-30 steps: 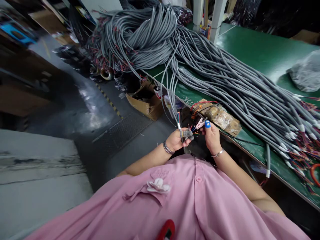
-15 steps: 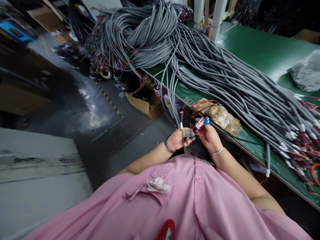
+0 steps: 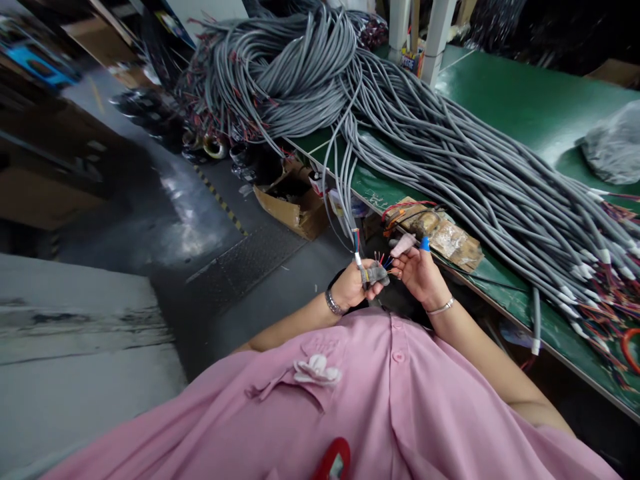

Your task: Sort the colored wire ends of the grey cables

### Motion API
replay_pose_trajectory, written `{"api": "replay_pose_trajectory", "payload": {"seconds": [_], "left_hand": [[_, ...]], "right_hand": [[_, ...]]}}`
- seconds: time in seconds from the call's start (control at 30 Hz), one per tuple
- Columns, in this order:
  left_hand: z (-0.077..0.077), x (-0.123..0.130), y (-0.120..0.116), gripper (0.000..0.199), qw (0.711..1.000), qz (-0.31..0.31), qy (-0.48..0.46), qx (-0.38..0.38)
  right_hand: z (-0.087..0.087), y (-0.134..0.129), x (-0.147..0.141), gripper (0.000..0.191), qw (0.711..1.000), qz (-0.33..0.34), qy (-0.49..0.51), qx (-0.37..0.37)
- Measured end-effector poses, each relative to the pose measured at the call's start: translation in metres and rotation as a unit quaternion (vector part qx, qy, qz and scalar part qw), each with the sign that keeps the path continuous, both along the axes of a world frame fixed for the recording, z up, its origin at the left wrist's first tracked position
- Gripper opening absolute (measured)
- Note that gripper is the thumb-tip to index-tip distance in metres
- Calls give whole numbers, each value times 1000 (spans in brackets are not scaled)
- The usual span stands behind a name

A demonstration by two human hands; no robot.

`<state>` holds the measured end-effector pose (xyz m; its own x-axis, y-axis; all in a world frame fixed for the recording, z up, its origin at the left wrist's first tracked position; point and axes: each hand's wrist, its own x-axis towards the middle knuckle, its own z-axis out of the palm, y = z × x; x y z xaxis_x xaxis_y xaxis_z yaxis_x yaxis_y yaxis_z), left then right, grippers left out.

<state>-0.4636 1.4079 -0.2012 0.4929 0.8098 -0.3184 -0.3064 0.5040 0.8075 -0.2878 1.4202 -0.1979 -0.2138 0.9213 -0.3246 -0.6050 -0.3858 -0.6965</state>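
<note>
My left hand (image 3: 349, 285) is closed around the end of a grey cable (image 3: 358, 259) with a white sleeve. Thin coloured wires (image 3: 356, 239) stand up from that end, and more loose wires (image 3: 385, 261) fan out toward my other hand. A grey wrapping (image 3: 374, 275) covers the left thumb. Just right of the wires, my right hand (image 3: 424, 279) has its fingers apart, with a blue cover (image 3: 425, 243) on one fingertip and a pale pink wrap (image 3: 403, 245) on another. Its lower fingers are close to the wire tips; whether they touch is too small to tell.
Many grey cables (image 3: 450, 153) lie along the green table (image 3: 500, 87), coiled high at its far left end. A worn cardboard piece (image 3: 457, 243) lies at the table edge. Below stands an open carton (image 3: 285, 217). A plastic bag (image 3: 615, 143) rests at right.
My right hand has shifted slightly right and its blue-covered fingertip has moved away from the pink-wrapped one. My left hand still holds the cable, slightly lower and further left.
</note>
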Motion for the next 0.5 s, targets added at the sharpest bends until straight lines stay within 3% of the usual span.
{"api": "replay_pose_trajectory", "payload": {"seconds": [0.2,0.5], "left_hand": [[2,5,-15,33,998,56,19,25],[6,13,-4,35,996,80,24,33]], "right_hand": [[6,-1,-4,39,998,-46,-36,39],[1,5,-7,44,998,-59,-20,10]]}}
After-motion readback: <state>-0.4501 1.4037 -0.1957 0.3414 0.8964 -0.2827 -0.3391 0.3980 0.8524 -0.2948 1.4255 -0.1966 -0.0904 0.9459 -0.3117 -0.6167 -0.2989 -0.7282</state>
